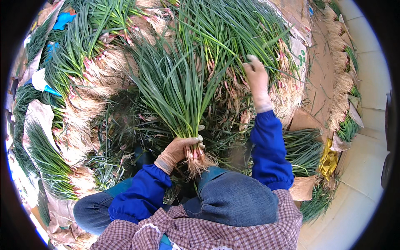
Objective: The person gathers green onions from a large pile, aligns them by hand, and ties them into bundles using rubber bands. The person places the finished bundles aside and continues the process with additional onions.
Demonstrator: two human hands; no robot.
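Observation:
My left hand (179, 148), in a pale glove, is closed around the lower stems of a bunch of green garlic or scallion-like plants (182, 90). Their leaves fan out away from me, and pinkish bulbs with stringy roots (197, 161) hang below the fist. My right hand (254, 70), also gloved, is raised over the front of a big heap of the same plants (231, 28). Its fingers are slightly bent and blurred at the tips. A thin leaf passes close to them; whether they touch it I cannot tell.
Bundles with pale roots (106, 68) curve along the left. Loose leaves (125, 125) litter the ground before my knees. More bundles (301, 150), a yellow plastic wrapper (326, 161) and a row of rooted plants (339, 75) lie at the right, beside a pale wall (372, 72).

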